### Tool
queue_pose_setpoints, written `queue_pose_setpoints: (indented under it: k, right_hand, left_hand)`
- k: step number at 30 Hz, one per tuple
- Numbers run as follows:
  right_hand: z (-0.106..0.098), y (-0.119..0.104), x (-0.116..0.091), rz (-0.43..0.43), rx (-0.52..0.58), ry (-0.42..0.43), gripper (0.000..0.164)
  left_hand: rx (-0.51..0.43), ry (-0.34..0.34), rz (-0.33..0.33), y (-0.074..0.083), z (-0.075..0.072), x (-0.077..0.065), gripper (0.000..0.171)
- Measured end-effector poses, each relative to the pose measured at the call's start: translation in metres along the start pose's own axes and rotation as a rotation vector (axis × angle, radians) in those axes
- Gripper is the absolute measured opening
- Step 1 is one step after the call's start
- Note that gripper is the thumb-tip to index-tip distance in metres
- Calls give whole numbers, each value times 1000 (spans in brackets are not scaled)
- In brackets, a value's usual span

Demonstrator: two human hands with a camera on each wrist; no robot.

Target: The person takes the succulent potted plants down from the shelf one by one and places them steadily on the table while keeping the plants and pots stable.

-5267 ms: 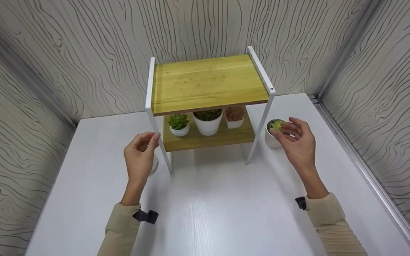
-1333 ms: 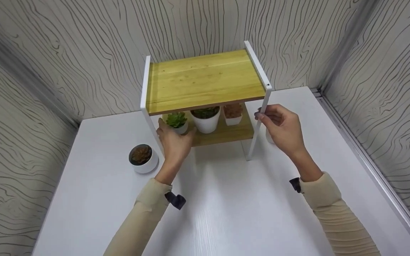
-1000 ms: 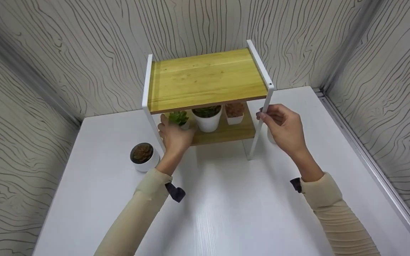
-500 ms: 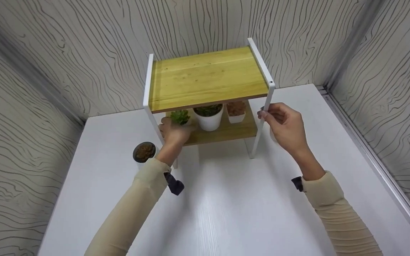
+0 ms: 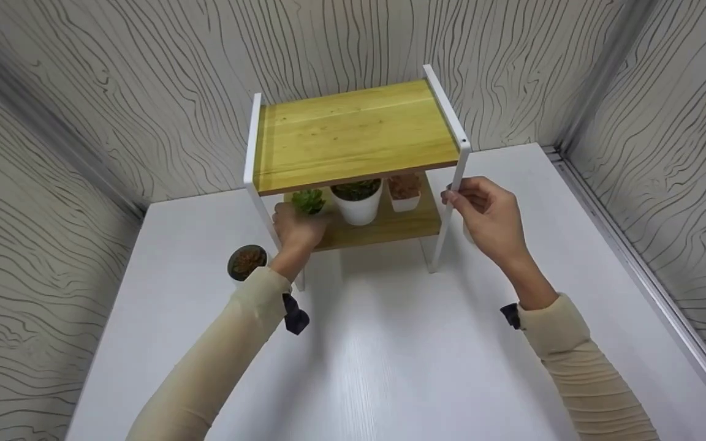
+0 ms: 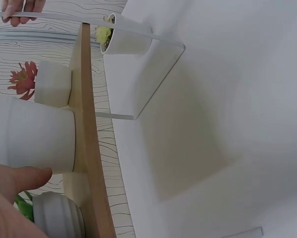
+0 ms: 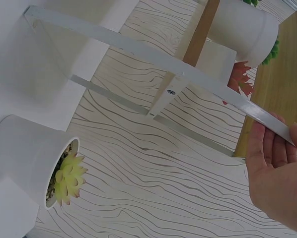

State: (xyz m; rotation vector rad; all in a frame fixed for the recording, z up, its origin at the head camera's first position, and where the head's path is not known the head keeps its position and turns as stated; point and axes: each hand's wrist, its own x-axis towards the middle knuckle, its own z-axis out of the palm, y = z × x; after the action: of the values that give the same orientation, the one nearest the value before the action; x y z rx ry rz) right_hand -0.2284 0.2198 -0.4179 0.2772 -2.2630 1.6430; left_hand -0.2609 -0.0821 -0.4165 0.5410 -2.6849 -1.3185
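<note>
On the lower board of a two-tier shelf rack (image 5: 353, 135), my left hand (image 5: 301, 229) is round a small potted green succulent (image 5: 308, 201). In the left wrist view its thumb (image 6: 34, 178) lies between that grooved white pot (image 6: 59, 214) and a larger white pot (image 6: 44, 134); most fingers are hidden. My right hand (image 5: 493, 214) pinches the white front right leg of the rack (image 7: 213, 91). Beside the larger pot (image 5: 359, 208), a square white pot with a reddish succulent (image 5: 404, 193) stands on the lower board.
A brown succulent in a white pot (image 5: 247, 262) stands on the white table (image 5: 365, 343), left of the rack. To the right, partly behind my right hand, is a white pot with a yellow-green succulent (image 7: 34, 158). Wood-grain-patterned walls (image 5: 341, 37) enclose the table's back and sides.
From beside the rack's left leg, my left hand has moved right to the green succulent. My right hand has left the yellow-green succulent and taken hold of the rack's right leg.
</note>
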Motion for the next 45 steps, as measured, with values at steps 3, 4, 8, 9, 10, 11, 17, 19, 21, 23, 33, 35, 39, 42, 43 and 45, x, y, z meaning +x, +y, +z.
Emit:
queue_pose_setpoints:
  k: [3, 4, 8, 9, 10, 11, 17, 19, 21, 23, 33, 35, 39, 42, 43, 45]
  right_hand:
    - [0, 1, 0, -11, 6, 8, 22]
    - [0, 1, 0, -11, 7, 9, 22]
    - [1, 1, 0, -8, 8, 7, 23]
    - [1, 1, 0, -8, 6, 6, 23]
    - [1, 1, 0, -7, 5, 5, 23]
    - [1, 1, 0, -6, 4, 5, 23]
    - [2, 2, -1, 3, 1, 10, 21]
    - [2, 3, -1, 3, -6, 14, 21]
    - [2, 4, -1, 1, -14, 16, 21]
    - [3, 4, -1, 0, -16, 16, 22]
    - [4, 5, 0, -5, 31, 3, 21]
    - [4, 5, -1, -5, 21, 4, 21]
    - [4, 4, -1, -1, 11, 1, 20]
    - [4, 4, -1, -3, 10, 0, 19]
    - [4, 5, -1, -3, 9, 0, 19]
    - [4, 5, -1, -4, 7, 0, 19]
  left_hand:
    - [14, -2, 11, 2, -2, 1, 69]
    - [20, -4, 12, 3, -3, 1, 68]
    - [46, -1, 16, 3, -4, 2, 60]
    - [52, 1, 19, 2, -4, 3, 58]
    - [53, 1, 22, 1, -4, 3, 57]
    - [56, 1, 29, 0, -4, 3, 55]
    - [43, -22, 59, -3, -2, 5, 50]
    - [39, -25, 67, -3, -2, 4, 50]
    - [37, -22, 75, -2, -2, 4, 47]
    - [35, -21, 79, -3, -2, 4, 46]
    - [19, -21, 121, -3, -3, 3, 57]
    - [19, -18, 127, -2, -3, 2, 58]
    - [19, -12, 141, -2, -2, 1, 59]
    - [15, -11, 155, -2, -1, 1, 60]
    - [12, -12, 158, -2, -1, 1, 60]
    - [3, -13, 161, -1, -1, 0, 60]
